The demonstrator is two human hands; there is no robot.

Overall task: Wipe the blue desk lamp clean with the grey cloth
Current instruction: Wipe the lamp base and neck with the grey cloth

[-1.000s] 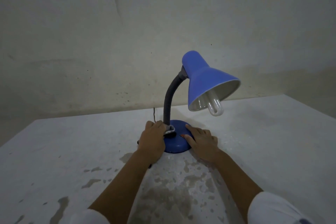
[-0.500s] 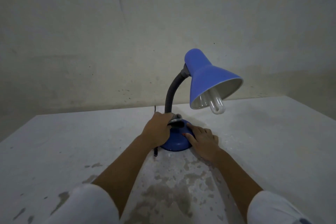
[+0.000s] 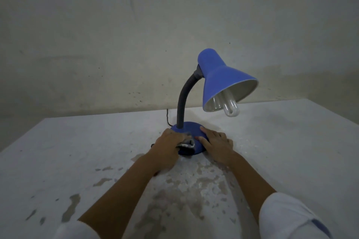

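- The blue desk lamp (image 3: 221,77) stands upright near the middle of the white table (image 3: 77,151), closer to its far edge. Its round base (image 3: 191,129) sits flat on the top.
- The grey cloth (image 3: 187,144) is bunched on the base's rim at 7 o'clock. The left hand (image 3: 168,145) curls round it and presses it onto the base.
- The right hand (image 3: 216,142) lies flat on the base at 4 o'clock with straight fingers. Its thumb points toward the cloth, though I cannot tell if they touch.
- The dark gooseneck (image 3: 183,101) rises from the base and bends toward 2 o'clock. It hangs the shade and its white bulb (image 3: 230,107) above the table, beyond the right hand.
- A black cord (image 3: 168,115) leaves the base at 11 o'clock and runs toward the far edge.
- The stained wall (image 3: 116,35) stands just behind that edge at 12 o'clock.
- Wide table top spreads at 9 and 3 o'clock. The left edge slants off at 9, and a far corner shows at 2.
- Worn patches mark the top at 6 o'clock, between the forearms.
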